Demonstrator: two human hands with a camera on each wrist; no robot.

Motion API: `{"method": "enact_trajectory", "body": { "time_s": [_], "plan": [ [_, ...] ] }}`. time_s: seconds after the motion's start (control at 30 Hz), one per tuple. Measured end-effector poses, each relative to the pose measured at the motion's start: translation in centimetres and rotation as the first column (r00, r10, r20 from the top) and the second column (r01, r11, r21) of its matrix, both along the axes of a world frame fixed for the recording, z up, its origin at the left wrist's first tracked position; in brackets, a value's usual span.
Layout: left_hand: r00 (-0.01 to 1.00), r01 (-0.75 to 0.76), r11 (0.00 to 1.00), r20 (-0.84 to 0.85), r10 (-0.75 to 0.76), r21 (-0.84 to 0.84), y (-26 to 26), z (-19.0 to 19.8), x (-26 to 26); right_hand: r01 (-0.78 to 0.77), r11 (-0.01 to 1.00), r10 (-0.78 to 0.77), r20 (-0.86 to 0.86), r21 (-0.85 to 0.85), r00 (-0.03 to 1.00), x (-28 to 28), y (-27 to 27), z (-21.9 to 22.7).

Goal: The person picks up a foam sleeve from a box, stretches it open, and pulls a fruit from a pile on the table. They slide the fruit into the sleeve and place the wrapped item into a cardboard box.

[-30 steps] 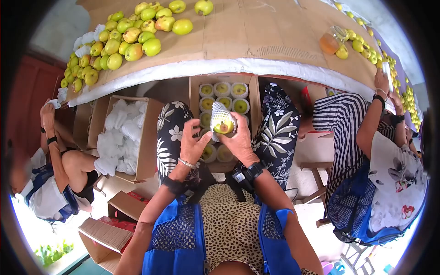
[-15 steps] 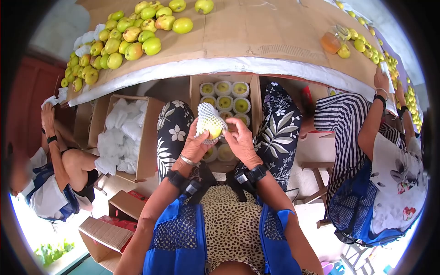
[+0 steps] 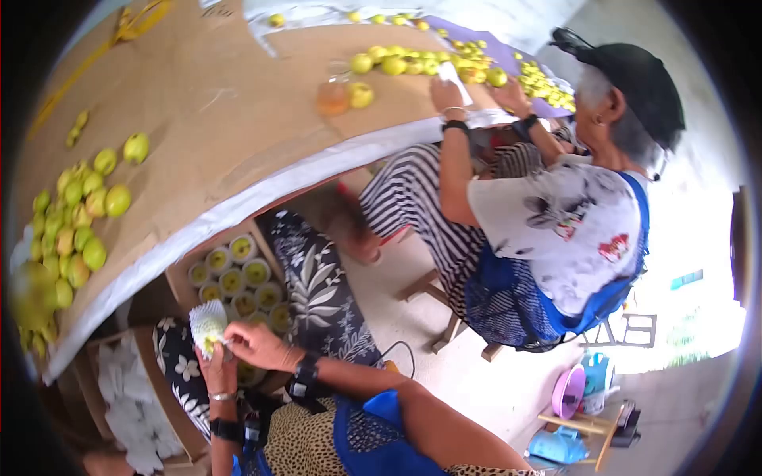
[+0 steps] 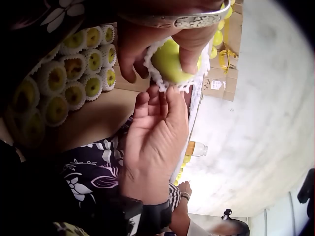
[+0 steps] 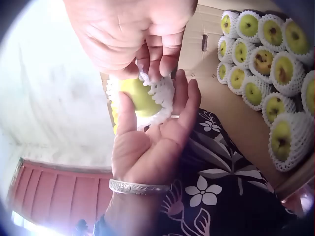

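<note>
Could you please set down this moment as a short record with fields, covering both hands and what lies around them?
left hand: left hand cradles a green fruit in a white foam net sleeve, thumb and fingers curled round it
right hand: right hand, fingertips pinching the sleeve's edge
box: cardboard box below the hands, holding rows of sleeved fruit
table: brown table with loose green fruit
spare sleeves: white foam sleeves in a second box
neighbour: seated person in a striped garment, hands at the table
</note>
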State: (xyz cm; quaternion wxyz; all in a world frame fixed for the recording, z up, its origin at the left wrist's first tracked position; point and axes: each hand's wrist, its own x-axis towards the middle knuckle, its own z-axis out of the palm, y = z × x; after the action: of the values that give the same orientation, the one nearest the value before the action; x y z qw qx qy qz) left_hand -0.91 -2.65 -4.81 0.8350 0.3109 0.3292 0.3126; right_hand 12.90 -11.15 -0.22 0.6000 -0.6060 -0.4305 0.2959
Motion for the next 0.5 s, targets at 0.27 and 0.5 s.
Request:
{"method": "enact_trajectory", "body": {
  "time_s": [0.27,0.5],
  "plan": [
    [0.989,-0.083,0.979,-0.109,0.104,0.186,1.6,-3.5,-1.2,-0.071,0.997,0.076,0.264,-0.028,0.962,-0.6,-0.2,-1.0],
    [0.782,0.388,0.396,-0.525,0.337,0.832,0.5,-0.2,1.2,0.120,0.979,-0.130,-0.053,-0.162,0.990,-2.4,0.7,-3.9]
  ]
}}
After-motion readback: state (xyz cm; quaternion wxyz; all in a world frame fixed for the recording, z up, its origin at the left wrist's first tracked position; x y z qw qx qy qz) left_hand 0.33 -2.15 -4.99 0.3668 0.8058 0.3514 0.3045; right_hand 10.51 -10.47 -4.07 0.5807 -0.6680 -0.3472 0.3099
